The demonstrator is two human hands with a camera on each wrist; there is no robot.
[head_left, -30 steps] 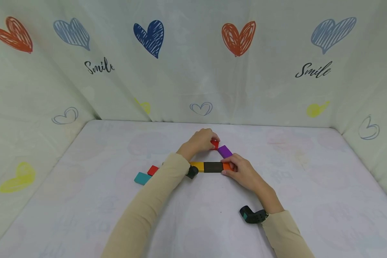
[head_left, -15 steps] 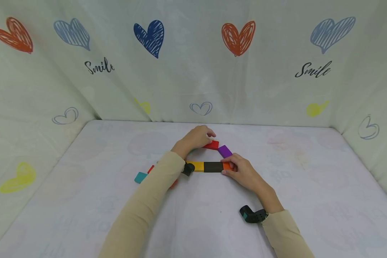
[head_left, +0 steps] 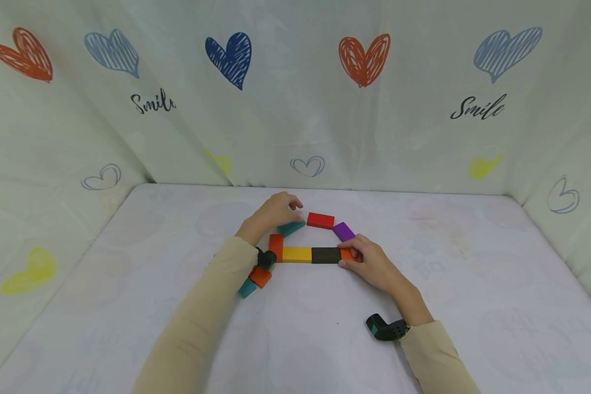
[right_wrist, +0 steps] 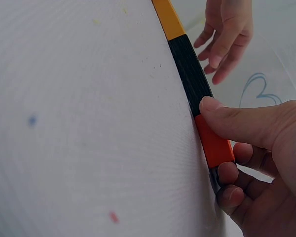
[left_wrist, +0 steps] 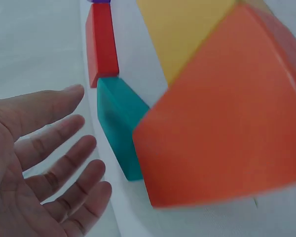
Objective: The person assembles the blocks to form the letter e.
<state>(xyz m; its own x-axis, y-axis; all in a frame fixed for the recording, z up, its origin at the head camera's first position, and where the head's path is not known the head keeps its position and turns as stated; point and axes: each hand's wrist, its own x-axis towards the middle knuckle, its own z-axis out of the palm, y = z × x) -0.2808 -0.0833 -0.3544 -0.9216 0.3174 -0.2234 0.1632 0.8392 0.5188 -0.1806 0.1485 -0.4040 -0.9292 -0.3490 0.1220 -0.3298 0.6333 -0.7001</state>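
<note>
Left hand (head_left: 273, 211) loose, right hand (head_left: 372, 264) curled

Head cam's up on the near side of the black block (head_left: 326, 255), angled forward and down, widest and farthest. Left wrist cam (head_left: 266, 259): close-up from left of it, facing forward-right. Right wrist cam (head_left: 384, 328): close, near-right of it, facing forward-left. Head and right wrist both catch that block; head and left wrist share the red block (head_left: 320, 220) beyond it.

On the white tabletop (head_left: 423, 262), a black rectangular block (head_left: 326, 255) is flanked by a yellow rectangular block (head_left: 297, 254) at left and an orange rectangular block (head_left: 345, 254) (partly covered by the right hand (head_left: 372, 264)) at right. Behind, a red rectangular block (head_left: 320, 220) is set between a teal flat block (head_left: 291, 228), left, and a purple rectangular block (head_left: 343, 231), right.
</note>
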